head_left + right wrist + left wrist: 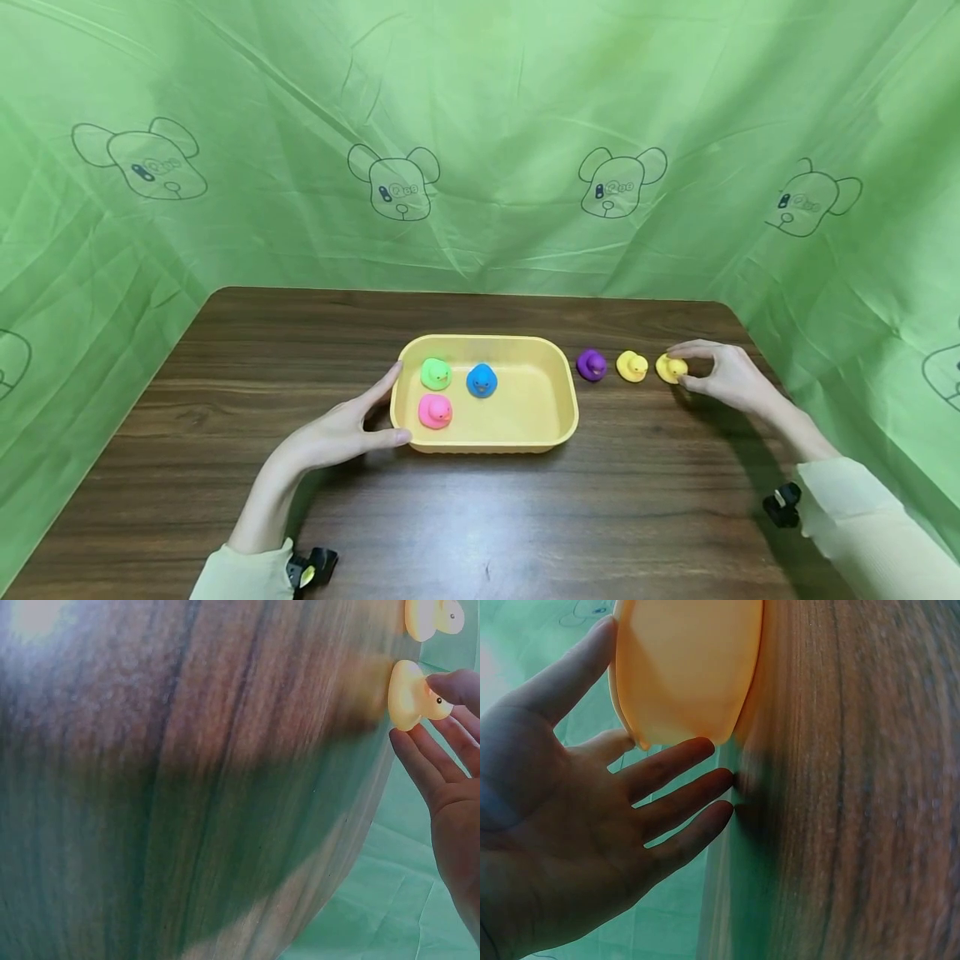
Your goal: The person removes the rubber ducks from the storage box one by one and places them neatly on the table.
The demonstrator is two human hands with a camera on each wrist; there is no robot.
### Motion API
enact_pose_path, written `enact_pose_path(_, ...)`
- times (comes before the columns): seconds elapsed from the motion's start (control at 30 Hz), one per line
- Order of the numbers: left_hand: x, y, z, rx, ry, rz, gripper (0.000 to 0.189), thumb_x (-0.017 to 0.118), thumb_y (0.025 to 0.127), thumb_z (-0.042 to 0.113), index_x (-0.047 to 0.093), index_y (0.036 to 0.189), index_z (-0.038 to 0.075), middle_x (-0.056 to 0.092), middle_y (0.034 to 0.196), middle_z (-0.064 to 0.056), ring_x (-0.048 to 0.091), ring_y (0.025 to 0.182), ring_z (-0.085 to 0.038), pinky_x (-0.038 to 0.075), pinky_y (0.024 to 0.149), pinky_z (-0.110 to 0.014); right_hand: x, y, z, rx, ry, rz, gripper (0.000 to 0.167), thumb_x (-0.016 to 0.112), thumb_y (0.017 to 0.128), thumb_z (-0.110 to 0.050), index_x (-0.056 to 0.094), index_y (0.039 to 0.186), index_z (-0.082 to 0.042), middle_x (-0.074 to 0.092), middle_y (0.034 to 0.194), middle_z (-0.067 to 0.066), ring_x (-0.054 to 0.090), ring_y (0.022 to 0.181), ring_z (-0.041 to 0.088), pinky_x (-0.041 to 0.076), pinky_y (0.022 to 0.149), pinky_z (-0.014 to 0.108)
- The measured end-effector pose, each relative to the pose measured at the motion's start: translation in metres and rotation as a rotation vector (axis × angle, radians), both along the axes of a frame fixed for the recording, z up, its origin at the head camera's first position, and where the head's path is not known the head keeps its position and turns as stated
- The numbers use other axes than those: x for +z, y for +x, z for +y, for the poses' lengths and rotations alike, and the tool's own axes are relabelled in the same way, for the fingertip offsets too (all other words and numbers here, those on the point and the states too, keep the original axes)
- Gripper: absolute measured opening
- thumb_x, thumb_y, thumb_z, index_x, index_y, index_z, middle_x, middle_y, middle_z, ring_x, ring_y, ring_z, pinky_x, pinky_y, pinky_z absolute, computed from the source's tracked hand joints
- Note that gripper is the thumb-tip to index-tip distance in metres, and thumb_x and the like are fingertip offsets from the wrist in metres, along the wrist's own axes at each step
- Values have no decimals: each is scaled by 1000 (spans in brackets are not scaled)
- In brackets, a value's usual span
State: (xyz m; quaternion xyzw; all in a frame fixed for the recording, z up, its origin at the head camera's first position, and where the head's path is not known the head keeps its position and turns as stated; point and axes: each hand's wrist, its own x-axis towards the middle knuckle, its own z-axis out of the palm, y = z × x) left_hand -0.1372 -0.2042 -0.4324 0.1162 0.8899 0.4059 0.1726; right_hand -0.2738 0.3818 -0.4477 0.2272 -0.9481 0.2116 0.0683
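For the green cloth [487, 250]: hangs creased from nine o'clock through twelve to three around the brown bench [487, 517]; bears outlined animal heads. For the left sleeve [247, 575]: lies pale at seven o'clock, beside a black left wrist device [322, 567]. For the left hand [337, 433]: touches the yellow tray [532, 400] at its nine o'clock end, grip spread apart, thumb at the eight o'clock corner, forefinger towards ten; in the left wrist view, shows straight fingers. For the tray: rests on the bench, near the centre. Inside, taking the tray as dial: for the pink duck [434, 411], sits at eight o'clock; for the green duck [435, 374], at ten; for the blue duck [481, 381], just off centre towards twelve. Outside, in a row towards three o'clock: for the purple duck [591, 365], sits just beside the tray; for the inner yellow duck [632, 367], comes next; for the outer yellow duck [668, 368], ends the row. For the right hand [727, 377]: pinches that outer duck from its three o'clock side, grip clamped on it between thumb and fingers. For the right wrist device [782, 505] and pale right sleeve [862, 508]: lie at four o'clock.
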Motion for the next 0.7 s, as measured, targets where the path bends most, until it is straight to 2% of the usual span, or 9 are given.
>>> enact_pose_path(0.1,0,0,0,-2,-1,-1,103,72,92,54,4,167,32,17,174,-5,22,159,-36,26,125,-62,0,0,0,-9,3,-18,40,85,83,-17,76,121,-16,78,119,4,63,120,21,35,92,5)
enact_pose_path(0.17,0,0,0,-2,-2,-2,104,71,92,56,4,167,32,17,174,-5,22,159,-36,26,125,-62,0,0,1,-15,5,-32,40,85,84,-18,76,123,-15,77,121,5,63,121,26,35,93,6)
enact_pose_path(0.23,0,0,0,-2,-1,-3,104,71,92,56,4,167,32,17,174,-5,22,159,-35,26,125,-62,0,-1,2,-20,3,-44,41,85,84,-19,75,123,-16,77,122,5,62,123,19,35,93,6)
enact_pose_path(0.37,0,-1,0,-3,-8,3,104,71,91,57,4,167,32,17,174,-5,23,159,-36,26,125,-62,-2,-2,3,-19,-14,-48,40,85,84,-18,76,123,-17,77,121,6,53,119,-11,33,92,3)
enact_pose_path(0.43,0,-1,-1,-3,-8,5,104,71,91,57,4,167,32,18,174,-5,23,159,-36,26,125,-62,-2,-3,4,-15,-23,-45,40,85,83,-18,76,122,-17,77,121,6,46,116,-22,33,92,3)
enact_pose_path(0.7,-2,-1,-1,-4,1,4,104,72,92,56,4,167,32,17,174,-6,21,159,-36,25,126,-62,-4,-4,3,-14,-29,-65,41,84,83,-16,75,124,-16,77,122,7,41,114,-27,33,91,3)
